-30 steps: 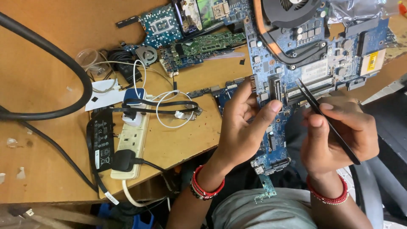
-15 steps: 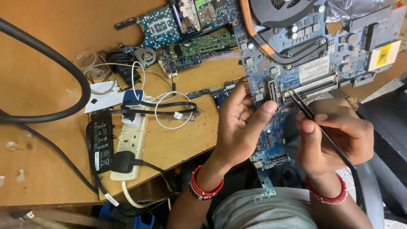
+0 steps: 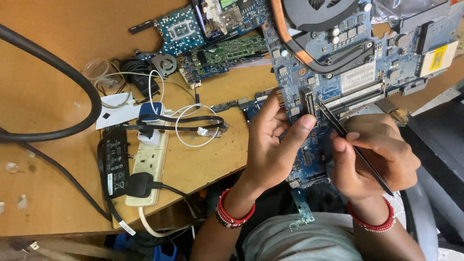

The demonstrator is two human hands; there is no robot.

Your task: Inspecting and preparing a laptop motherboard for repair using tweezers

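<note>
- Shifted since half a second ago: the blue circuit board sits a touch further toward the top right of my view, and the thin black tool has its tip planted nearer the slot connector than before; a second ago that tip was hovering lower along the board;
- left hand is wrapped round the board's near edge, thumb stretched across its face beside the slot; fingers curled and closed on the board, I judge to keep it from rocking while the tool works;
- right hand pinches the tool like a pen, fingers shut tight on its shaft, the point angled up and left toward the slot, the rear end trailing past the wrist;
- board hangs half off the wooden surface, its lower part over my lap, fan and copper heat pipe at the far end; that overhang lets both hands reach the edge;
- left of the hands, a white power strip with a black plug in it, a black adapter brick touching its side, and a loop of white cable just beyond;
- smaller boards lie well apart at the top; thick black cable curves across the left;
- red bead bracelets on both wrists.
</note>
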